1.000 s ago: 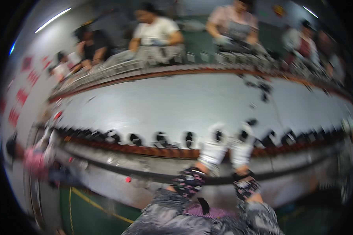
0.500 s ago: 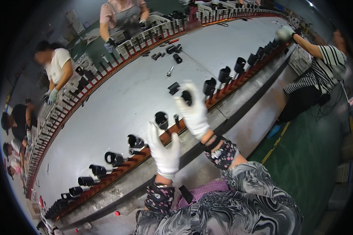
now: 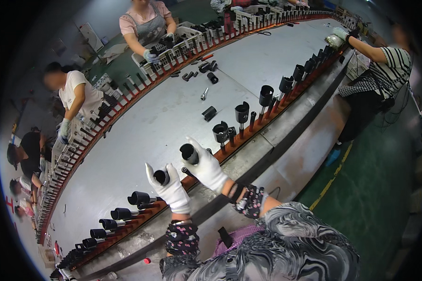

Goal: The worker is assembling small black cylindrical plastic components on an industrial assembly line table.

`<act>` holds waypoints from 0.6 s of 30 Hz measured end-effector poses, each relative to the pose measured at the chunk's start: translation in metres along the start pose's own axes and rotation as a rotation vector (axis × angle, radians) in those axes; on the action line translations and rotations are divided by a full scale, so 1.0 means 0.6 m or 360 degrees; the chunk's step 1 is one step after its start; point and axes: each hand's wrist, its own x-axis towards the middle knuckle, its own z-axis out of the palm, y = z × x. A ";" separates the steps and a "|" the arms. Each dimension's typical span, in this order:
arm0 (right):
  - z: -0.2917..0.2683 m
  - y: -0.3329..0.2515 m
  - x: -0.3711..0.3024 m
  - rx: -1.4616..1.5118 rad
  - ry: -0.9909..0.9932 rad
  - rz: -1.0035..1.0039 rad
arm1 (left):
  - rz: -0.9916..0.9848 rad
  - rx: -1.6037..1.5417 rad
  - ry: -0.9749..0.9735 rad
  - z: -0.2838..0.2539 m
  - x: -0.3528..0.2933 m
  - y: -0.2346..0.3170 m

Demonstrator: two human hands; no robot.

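The fingers of my left hand (image 3: 174, 194), in a white glove, curl around a short black hollow cylinder (image 3: 161, 177), its open end facing up. To its right, my white-gloved right hand (image 3: 206, 169) grips another black hollow cylinder (image 3: 188, 152) between thumb and fingers. The dark tip of a thin post (image 3: 186, 171) shows between the two hands, just below the right one. Beyond my right hand, a black slotted cylinder (image 3: 220, 132) stands on a post in the row. To the left of my left hand, a similar cylinder (image 3: 139, 198) tilts outward on its post.
An orange-brown conveyor track (image 3: 244, 136) with posts curves around a grey table (image 3: 140, 136). On the table lie a loose black cylinder (image 3: 209, 113), a metal socket piece (image 3: 204, 94) and several dark parts. Co-workers stand across the table and at the right, beside plastic crates (image 3: 190, 32).
Both hands have moved left along the row. My left hand, spread beside a cylinder before, now closes around one. The cylinders on the track have shifted left in view.
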 end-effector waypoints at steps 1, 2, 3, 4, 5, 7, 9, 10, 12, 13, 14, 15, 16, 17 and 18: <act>-0.016 0.004 -0.017 0.0233 -0.0067 0.0118 | -0.0151 0.0043 0.0031 -0.003 -0.009 -0.004; -0.029 0.046 -0.036 0.0035 -0.0233 0.0138 | -0.0296 0.0083 0.0054 -0.009 -0.018 -0.006; -0.028 0.066 -0.060 0.0545 -0.0212 0.0157 | -0.0282 0.0097 0.0032 -0.049 -0.039 -0.046; -0.038 0.102 -0.071 0.0633 -0.0093 0.0159 | -0.0291 0.0307 0.0005 -0.052 -0.065 -0.036; -0.053 0.105 -0.064 0.0729 0.0192 0.0317 | -0.0215 0.0370 0.0078 -0.058 -0.099 -0.045; -0.086 0.099 -0.012 0.0839 0.0684 0.0431 | -0.0051 0.0513 -0.0102 -0.040 -0.152 -0.036; -0.118 0.077 0.058 0.0696 0.0804 0.0235 | 0.0238 0.0705 -0.0541 -0.004 -0.152 0.020; -0.127 0.059 0.088 0.0531 0.0708 0.0096 | 0.0409 0.0754 -0.0624 0.024 -0.133 0.040; -0.121 0.028 0.134 0.0404 0.0441 -0.0125 | 0.0608 0.0752 -0.0580 0.087 -0.087 0.083; -0.105 0.026 0.142 0.0418 0.0371 -0.0023 | 0.0534 0.0714 -0.0586 0.103 -0.060 0.085; -0.094 0.024 0.146 0.0427 0.0300 0.0077 | 0.0460 0.0672 -0.0592 0.115 -0.035 0.084; -0.084 0.013 0.144 0.0290 0.0330 -0.0034 | 0.0331 0.0413 -0.0596 0.127 -0.015 0.072; -0.074 0.004 0.137 0.0150 0.0350 -0.0136 | 0.0048 0.0156 -0.0507 0.130 -0.001 0.067; -0.067 -0.005 0.132 0.0238 0.0232 0.0048 | -0.0097 0.0016 -0.0447 0.128 0.013 0.067; -0.057 -0.015 0.131 0.0222 0.0151 0.0086 | -0.0224 -0.0120 -0.0383 0.123 0.027 0.073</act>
